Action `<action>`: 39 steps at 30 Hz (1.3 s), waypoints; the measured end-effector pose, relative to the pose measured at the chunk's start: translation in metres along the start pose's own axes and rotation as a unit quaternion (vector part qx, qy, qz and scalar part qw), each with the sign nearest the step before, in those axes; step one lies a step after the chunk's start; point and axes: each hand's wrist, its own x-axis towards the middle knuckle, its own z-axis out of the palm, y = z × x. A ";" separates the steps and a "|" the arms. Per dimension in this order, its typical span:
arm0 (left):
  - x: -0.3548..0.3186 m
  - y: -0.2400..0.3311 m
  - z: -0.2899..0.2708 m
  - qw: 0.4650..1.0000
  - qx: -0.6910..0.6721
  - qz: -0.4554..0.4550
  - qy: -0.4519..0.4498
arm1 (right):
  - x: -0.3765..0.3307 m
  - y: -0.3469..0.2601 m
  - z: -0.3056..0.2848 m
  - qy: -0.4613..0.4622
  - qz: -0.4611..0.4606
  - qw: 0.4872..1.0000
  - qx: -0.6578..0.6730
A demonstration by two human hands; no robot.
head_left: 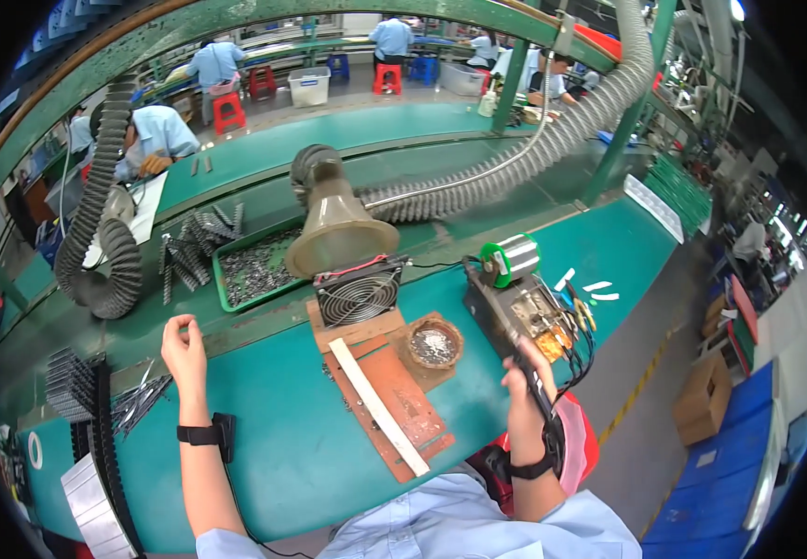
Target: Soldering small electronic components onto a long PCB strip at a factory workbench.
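My left hand [183,347] is raised over the left part of the green bench. Its fingers are curled together; anything between them is too small to make out. At the right, my right hand [526,380] is wrapped round a dark, slim soldering iron [536,387], beside a soldering station [492,312] with a green-rimmed solder spool [515,259] on top. Between my hands a white strip [376,402] lies slantwise on a reddish-brown board [403,387]. Next to the board is a round brown dish [458,347] with silvery bits in it.
A small black fan [362,296] stands behind the board, below a fume-extraction hood [340,233]. A green tray [226,298] of small dark parts sits at back left. Black racks [73,387] and metal strips line the left. Cables hang by the station; several people work beyond.
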 end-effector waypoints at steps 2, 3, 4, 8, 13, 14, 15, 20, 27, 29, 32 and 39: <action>0.001 -0.002 -0.002 1.000 0.001 -0.001 -0.004 | 0.020 0.002 -0.002 0.043 0.005 0.997 0.056; 0.001 -0.003 -0.003 1.000 0.005 -0.003 -0.003 | 0.030 0.011 -0.001 0.063 0.083 0.972 0.209; 0.001 -0.003 -0.004 1.000 0.002 -0.001 -0.006 | 0.037 0.016 0.001 0.082 0.158 0.917 0.357; 0.000 0.007 0.000 1.000 0.017 0.018 -0.007 | 0.069 0.019 0.007 0.099 0.278 0.809 0.508; 0.002 0.029 -0.009 0.997 0.032 0.073 0.008 | 0.079 0.023 0.030 0.122 0.315 0.772 0.538; 0.002 0.038 -0.011 0.997 0.014 0.079 0.009 | 0.077 0.023 0.034 0.130 0.333 0.757 0.547; -0.001 0.050 -0.013 0.996 -0.004 0.085 0.006 | 0.073 0.022 0.035 0.141 0.351 0.741 0.555; -0.024 0.148 -0.027 0.974 -0.020 0.225 -0.025 | 0.032 0.012 0.039 -0.056 0.298 0.755 0.581; -0.051 0.239 -0.018 0.969 -0.145 0.200 -0.019 | -0.046 -0.104 0.092 -0.425 -0.322 0.844 -0.057; -0.053 0.259 -0.017 0.964 -0.171 0.204 -0.010 | -0.049 -0.101 0.094 -0.396 -0.334 0.852 -0.073; -0.056 0.275 -0.016 0.958 -0.243 0.136 -0.070 | -0.050 -0.104 0.092 -0.357 -0.358 0.857 -0.098; -0.071 0.285 -0.002 0.953 -0.230 0.192 -0.043 | -0.041 -0.105 0.067 -0.290 -0.390 0.864 -0.131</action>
